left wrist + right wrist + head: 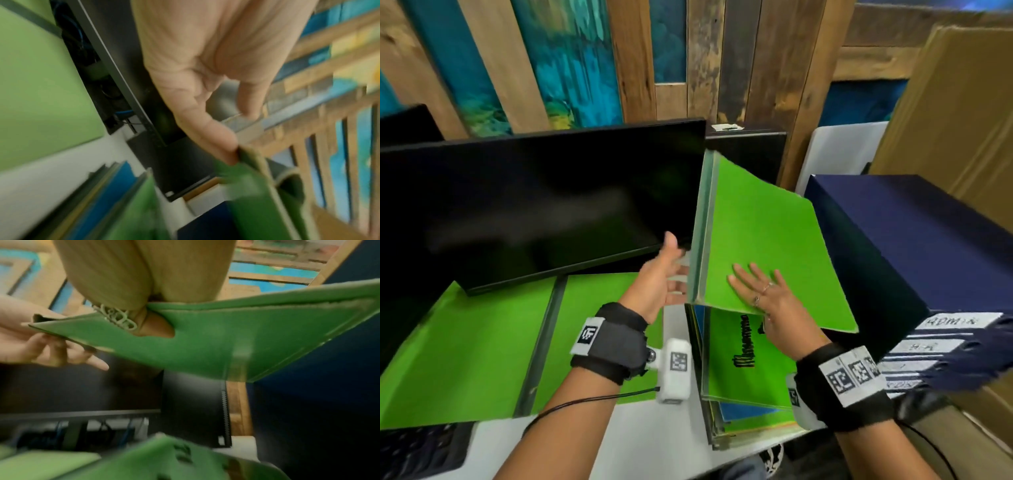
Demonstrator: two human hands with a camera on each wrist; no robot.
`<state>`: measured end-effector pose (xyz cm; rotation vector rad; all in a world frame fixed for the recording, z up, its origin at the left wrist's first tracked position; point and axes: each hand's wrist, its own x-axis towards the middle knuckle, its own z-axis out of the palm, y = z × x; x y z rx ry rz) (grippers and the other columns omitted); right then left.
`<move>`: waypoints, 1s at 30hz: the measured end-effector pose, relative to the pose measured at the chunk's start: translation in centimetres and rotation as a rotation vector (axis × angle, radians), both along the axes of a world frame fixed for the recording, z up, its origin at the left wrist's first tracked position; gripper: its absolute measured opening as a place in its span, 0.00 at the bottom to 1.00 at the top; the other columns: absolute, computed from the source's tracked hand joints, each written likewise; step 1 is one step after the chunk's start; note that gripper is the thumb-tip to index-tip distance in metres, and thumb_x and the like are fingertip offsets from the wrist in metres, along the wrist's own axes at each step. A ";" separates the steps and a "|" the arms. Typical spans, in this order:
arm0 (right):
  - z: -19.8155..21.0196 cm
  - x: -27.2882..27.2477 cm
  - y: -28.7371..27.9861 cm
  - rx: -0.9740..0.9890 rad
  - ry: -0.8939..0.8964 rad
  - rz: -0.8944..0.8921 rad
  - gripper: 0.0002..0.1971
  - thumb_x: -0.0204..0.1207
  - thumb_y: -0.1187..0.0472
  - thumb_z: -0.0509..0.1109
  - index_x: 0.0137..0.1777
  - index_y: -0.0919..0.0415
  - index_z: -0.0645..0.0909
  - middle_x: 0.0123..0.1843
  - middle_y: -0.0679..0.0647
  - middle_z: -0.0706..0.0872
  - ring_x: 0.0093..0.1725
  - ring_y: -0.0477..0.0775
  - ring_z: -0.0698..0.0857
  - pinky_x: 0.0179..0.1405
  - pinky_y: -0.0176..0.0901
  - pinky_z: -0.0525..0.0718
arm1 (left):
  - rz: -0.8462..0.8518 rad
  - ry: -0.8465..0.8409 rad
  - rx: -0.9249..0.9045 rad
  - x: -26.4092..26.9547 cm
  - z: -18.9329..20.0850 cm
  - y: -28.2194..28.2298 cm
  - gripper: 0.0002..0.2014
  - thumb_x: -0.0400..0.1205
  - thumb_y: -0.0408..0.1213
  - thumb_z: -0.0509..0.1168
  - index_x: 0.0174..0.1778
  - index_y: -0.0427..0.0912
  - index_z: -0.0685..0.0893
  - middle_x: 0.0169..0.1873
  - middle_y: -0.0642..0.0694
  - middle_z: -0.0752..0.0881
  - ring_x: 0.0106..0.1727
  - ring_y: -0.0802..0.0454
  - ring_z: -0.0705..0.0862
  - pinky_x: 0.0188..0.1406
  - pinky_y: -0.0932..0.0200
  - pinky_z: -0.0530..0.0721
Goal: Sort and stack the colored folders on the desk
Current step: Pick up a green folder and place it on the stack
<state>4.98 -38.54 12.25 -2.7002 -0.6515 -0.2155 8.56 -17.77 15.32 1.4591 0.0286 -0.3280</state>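
Note:
A green folder (774,240) hangs tilted in the air above the desk, its pale spine towards the monitor. My right hand (760,291) lies flat on its near cover, and in the right wrist view the thumb (156,328) sits under that edge, pinching it. My left hand (671,270) reaches under the spine side with straight fingers, thumb lifted clear; its fingertips (226,146) touch the folder's edge (257,178). Below stands a stack of folders (750,370) with a green one with black writing on top and blue ones beneath. An open green folder (482,342) lies flat at the left.
A black monitor (534,205) stands right behind the left hand, over the open folder's far edge. A dark blue box (893,257) with labelled binders rises close on the right. A keyboard (417,448) sits at the near left on the white desk (647,442). Cardboard (962,102) leans at the far right.

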 end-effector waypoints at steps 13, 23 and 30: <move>-7.1 -1.3 -0.7 -0.234 0.751 -0.004 0.38 0.74 0.55 0.73 0.81 0.46 0.59 0.85 0.49 0.52 0.83 0.56 0.56 0.82 0.48 0.53 | -0.351 -0.166 1.092 -1.5 -11.8 -2.4 0.23 0.85 0.39 0.57 0.76 0.33 0.68 0.53 0.26 0.85 0.57 0.35 0.83 0.54 0.52 0.77; -4.0 2.7 8.5 0.305 0.480 -0.078 0.13 0.80 0.62 0.64 0.60 0.66 0.85 0.62 0.58 0.87 0.58 0.55 0.86 0.63 0.37 0.79 | -0.092 -0.021 1.425 0.7 -13.0 7.6 0.32 0.79 0.31 0.65 0.79 0.54 0.64 0.75 0.38 0.64 0.75 0.37 0.66 0.72 0.44 0.73; -8.3 5.4 17.0 0.577 1.107 -0.343 0.23 0.79 0.59 0.65 0.72 0.70 0.71 0.63 0.63 0.82 0.52 0.55 0.78 0.61 0.51 0.81 | -0.066 0.532 1.563 -3.0 -17.1 16.3 0.62 0.62 0.70 0.69 0.80 0.56 0.33 0.79 0.34 0.32 0.81 0.27 0.47 0.78 0.31 0.58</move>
